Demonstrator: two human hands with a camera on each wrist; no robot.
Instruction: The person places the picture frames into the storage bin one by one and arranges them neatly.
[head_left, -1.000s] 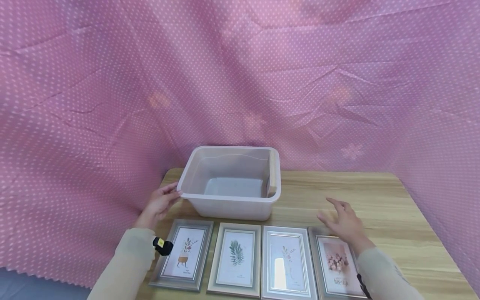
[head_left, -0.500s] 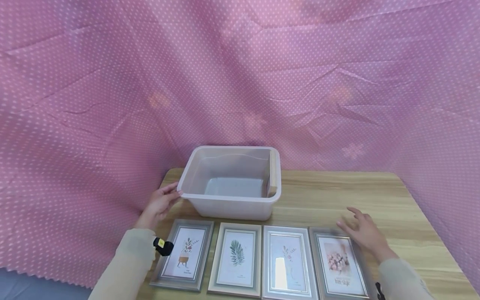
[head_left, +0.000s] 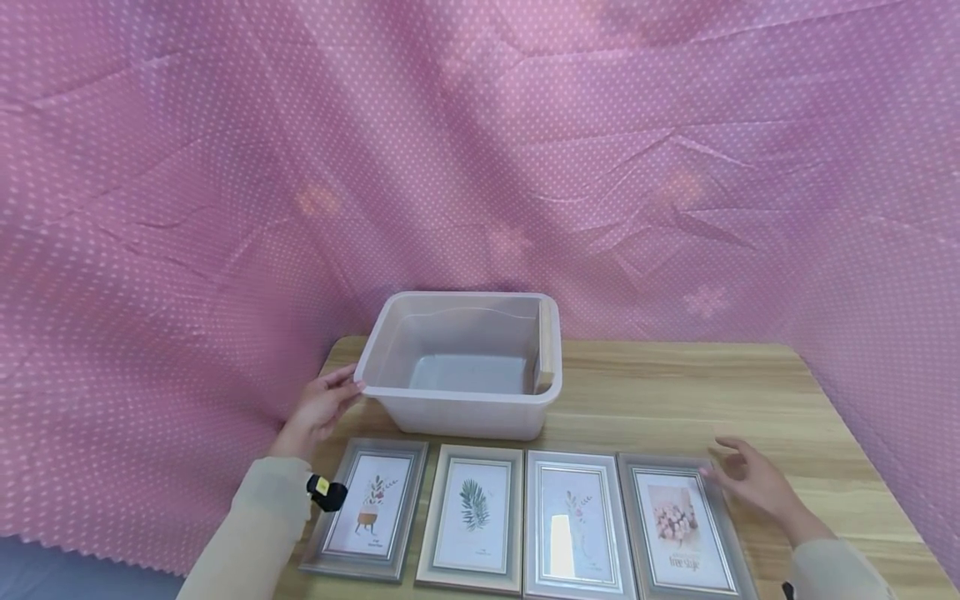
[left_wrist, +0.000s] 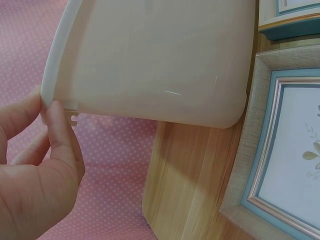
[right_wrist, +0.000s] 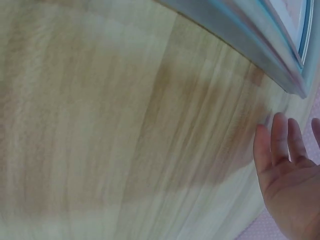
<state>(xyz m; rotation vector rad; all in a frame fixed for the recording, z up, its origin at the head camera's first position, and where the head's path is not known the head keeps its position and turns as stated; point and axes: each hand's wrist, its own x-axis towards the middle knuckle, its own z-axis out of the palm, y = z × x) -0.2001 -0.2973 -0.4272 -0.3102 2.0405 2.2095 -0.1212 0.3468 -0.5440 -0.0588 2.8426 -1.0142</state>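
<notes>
My left hand (head_left: 315,412) pinches the left front corner of the rim of a pale plastic storage bin (head_left: 461,417), thumb and fingers on either side of the lip in the left wrist view. Inside the bin, one picture frame (head_left: 546,342) stands on edge against the right wall. My right hand (head_left: 761,483), holding nothing, hovers by the upper right corner of the rightmost picture frame (head_left: 678,533), which shows pink flowers. Its fingers are loosely bent. In the right wrist view the fingers (right_wrist: 280,137) spread beside that frame's edge.
Three more picture frames lie face up in the row: a potted plant one (head_left: 371,508), a green leaf one (head_left: 472,517) and a glare-streaked one (head_left: 577,525). The wooden table (head_left: 675,375) carries everything. A pink dotted cloth (head_left: 480,150) hangs behind and at both sides.
My right hand has moved right and toward the front, from above the rightmost frame to its upper right corner. The left hand and the bin stay where they were.
</notes>
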